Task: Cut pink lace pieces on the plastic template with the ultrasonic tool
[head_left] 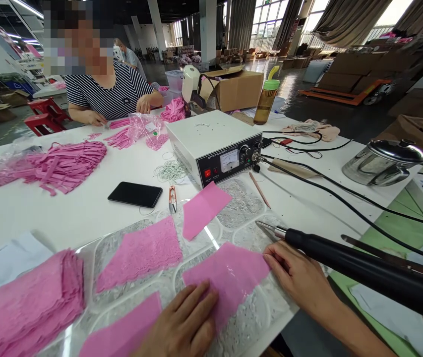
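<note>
My left hand [185,322] lies over the lower left part of a pink lace fabric piece [229,272], fingers stretched out. At that piece's right edge, the fingertips of my right hand [293,270] are pinched on the fabric. Just above my right hand reaches a black pen-shaped tool [345,258] with a pointed metal tip; whether my hand touches it I cannot tell. Another pink lace piece [144,253] and a smooth pink piece [204,209] lie beyond. A third pink piece [122,329] is partly under my left hand. Clear patterned mat [241,203] lies beneath.
A stack of pink lace [29,302] sits at left. Beyond are a phone [135,194], thread snips [173,199] and a white control box [214,144] with black cables. A metal pot [378,161] and a bottle [267,101] stand right. A person [110,89] handles pink strips opposite.
</note>
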Demonstrator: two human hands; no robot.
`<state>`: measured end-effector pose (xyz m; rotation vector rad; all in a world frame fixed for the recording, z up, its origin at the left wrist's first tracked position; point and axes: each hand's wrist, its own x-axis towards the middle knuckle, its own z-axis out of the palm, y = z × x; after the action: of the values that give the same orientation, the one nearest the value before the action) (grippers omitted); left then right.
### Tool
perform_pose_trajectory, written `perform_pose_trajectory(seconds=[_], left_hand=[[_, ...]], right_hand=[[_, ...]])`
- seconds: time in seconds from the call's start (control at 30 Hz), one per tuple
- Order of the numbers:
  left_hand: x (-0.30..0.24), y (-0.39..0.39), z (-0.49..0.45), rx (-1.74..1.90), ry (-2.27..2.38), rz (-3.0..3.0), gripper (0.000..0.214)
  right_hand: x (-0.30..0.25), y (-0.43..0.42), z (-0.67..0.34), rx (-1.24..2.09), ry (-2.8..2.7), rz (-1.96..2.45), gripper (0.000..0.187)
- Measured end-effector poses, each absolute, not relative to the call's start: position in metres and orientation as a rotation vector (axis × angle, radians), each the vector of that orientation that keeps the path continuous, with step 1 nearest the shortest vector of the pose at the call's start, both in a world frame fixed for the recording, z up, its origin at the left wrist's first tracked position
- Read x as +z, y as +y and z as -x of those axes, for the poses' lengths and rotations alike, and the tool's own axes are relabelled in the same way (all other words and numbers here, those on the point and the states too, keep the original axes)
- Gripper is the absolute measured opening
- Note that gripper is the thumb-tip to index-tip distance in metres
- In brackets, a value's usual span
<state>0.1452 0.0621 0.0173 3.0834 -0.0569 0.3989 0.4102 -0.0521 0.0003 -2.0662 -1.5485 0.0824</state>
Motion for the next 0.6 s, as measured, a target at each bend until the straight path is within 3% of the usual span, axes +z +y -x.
perform_pose_trajectory(seconds=[0.6], left_hand=[[0.019,0.0614,-0.1449,0.398,-0.098,-3.143,0.023]], right_hand=[[-0.0042,-0.0499,-0.4058,-0.066,-1.496,2.063,0.03]])
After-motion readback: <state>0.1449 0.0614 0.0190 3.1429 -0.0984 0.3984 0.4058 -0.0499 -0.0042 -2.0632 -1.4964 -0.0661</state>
